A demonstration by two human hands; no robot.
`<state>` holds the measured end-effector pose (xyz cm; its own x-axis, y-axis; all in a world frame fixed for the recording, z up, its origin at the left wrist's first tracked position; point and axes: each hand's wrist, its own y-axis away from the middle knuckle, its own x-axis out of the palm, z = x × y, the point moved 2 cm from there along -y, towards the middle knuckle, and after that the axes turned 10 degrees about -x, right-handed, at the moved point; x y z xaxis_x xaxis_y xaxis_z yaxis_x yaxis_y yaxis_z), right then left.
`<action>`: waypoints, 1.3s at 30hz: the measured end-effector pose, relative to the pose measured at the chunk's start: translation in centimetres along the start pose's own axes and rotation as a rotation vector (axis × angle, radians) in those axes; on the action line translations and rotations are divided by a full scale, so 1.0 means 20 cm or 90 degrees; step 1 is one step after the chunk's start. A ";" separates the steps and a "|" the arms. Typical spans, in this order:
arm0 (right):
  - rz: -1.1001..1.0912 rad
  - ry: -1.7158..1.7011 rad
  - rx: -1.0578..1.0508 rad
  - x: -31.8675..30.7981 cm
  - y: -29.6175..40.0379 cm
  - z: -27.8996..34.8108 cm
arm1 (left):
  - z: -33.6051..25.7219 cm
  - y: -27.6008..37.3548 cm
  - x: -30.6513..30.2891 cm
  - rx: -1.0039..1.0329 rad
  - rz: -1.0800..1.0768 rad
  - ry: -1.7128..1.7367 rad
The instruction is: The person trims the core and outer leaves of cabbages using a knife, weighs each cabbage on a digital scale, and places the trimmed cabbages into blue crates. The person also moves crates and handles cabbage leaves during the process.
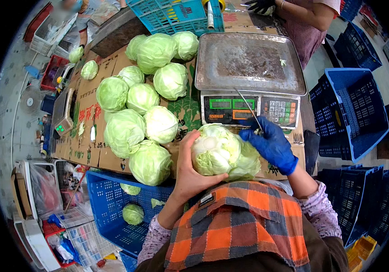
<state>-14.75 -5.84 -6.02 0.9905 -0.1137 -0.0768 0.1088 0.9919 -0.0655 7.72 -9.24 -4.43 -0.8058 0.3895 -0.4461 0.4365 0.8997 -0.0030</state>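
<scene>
My left hand (192, 168), bare, holds a cabbage head (215, 148) by its left side and underside, its pale cut stem end facing up. A second, leafy green piece (247, 161) lies against its right side; whether it is a loose leaf or another head I cannot tell. My right hand (271, 142), in a blue glove, grips a thin-bladed knife (249, 105), with the blade pointing up and left over the scale's front. Several whole cabbages (124, 132) stand grouped on the cardboard-covered table to the left of my hands.
A digital scale (230, 108) with a worn metal tray (249, 64) stands ahead. Beyond are a turquoise crate (181, 17) and a co-worker's gloved hand (261, 6). A blue crate (102, 204) with cabbages sits below left; another blue crate (361, 102) is right. Another person is far left.
</scene>
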 end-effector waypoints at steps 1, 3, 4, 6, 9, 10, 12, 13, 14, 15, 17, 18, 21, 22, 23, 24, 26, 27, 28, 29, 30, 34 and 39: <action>0.027 -0.046 -0.072 0.05 0.03 0.05 | 0.01 0.00 0.00 0.007 -0.013 -0.034; 0.070 0.108 -0.282 0.11 0.04 0.15 | 0.00 0.00 0.01 0.034 -0.009 -0.072; 0.105 0.104 -0.258 0.11 0.04 0.15 | -0.02 0.00 0.01 0.037 -0.005 -0.083; 0.099 -0.007 -0.169 0.08 0.06 0.06 | -0.02 0.00 0.02 0.059 0.001 -0.103; 0.004 0.006 -0.127 0.05 0.08 0.03 | -0.01 0.01 0.00 -0.035 0.023 -0.024; -0.038 0.034 -0.116 0.02 0.09 -0.01 | -0.02 0.01 -0.01 -0.066 0.016 0.046; -0.114 0.059 -0.081 -0.04 0.11 -0.07 | 0.09 0.00 -0.04 -0.130 -0.002 0.219; -0.148 0.052 -0.057 -0.08 0.12 -0.11 | 0.14 0.00 -0.05 -0.161 -0.012 0.303; -0.158 0.088 -0.054 -0.12 0.12 -0.15 | 0.16 0.02 -0.06 -0.182 0.001 0.405; -0.160 0.082 -0.055 -0.15 0.13 -0.20 | 0.20 0.04 -0.06 -0.239 0.017 0.515; -0.157 0.109 -0.028 -0.17 0.14 -0.25 | 0.28 0.10 -0.08 -0.360 0.046 0.732; -0.129 0.138 -0.005 -0.19 0.15 -0.28 | 0.28 0.10 -0.09 -0.396 0.039 0.716; -0.096 0.182 -0.022 -0.18 0.15 -0.29 | 0.18 0.08 -0.05 -0.377 0.104 0.954; -0.118 0.168 -0.083 -0.13 0.14 -0.21 | 0.19 0.08 -0.04 -0.355 0.132 0.991; -0.141 0.154 -0.144 -0.09 0.13 -0.13 | 0.20 0.07 -0.04 -0.344 0.150 1.014; -0.072 0.196 -0.224 -0.06 0.11 -0.05 | 0.22 0.07 -0.03 -0.332 0.166 1.040; -0.020 0.032 -0.137 0.00 0.08 0.08 | 0.24 0.06 0.00 -0.283 0.259 1.039; 0.004 -0.051 -0.093 0.04 0.06 0.13 | 0.25 0.06 0.01 -0.247 0.329 1.009; 0.036 -0.114 -0.030 0.06 0.04 0.16 | 0.24 0.05 0.03 -0.210 0.398 0.978; 0.064 -0.109 -0.017 0.07 0.04 0.15 | 0.23 0.05 0.04 -0.221 0.393 1.062; 0.090 -0.102 -0.003 0.09 0.03 0.11 | 0.23 0.05 0.06 -0.232 0.389 1.147; 0.107 -0.210 0.076 0.12 0.02 0.12 | 0.21 0.05 0.07 -0.244 0.420 1.286; 0.133 -0.232 -0.034 0.13 0.06 0.24 | 0.09 0.00 0.06 -0.286 0.425 1.215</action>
<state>-11.58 -4.66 -1.59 0.9566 0.1263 0.2625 -0.0923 0.9861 -0.1383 7.53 -9.13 -6.45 -0.0403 0.0089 0.9991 0.9048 0.4246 0.0327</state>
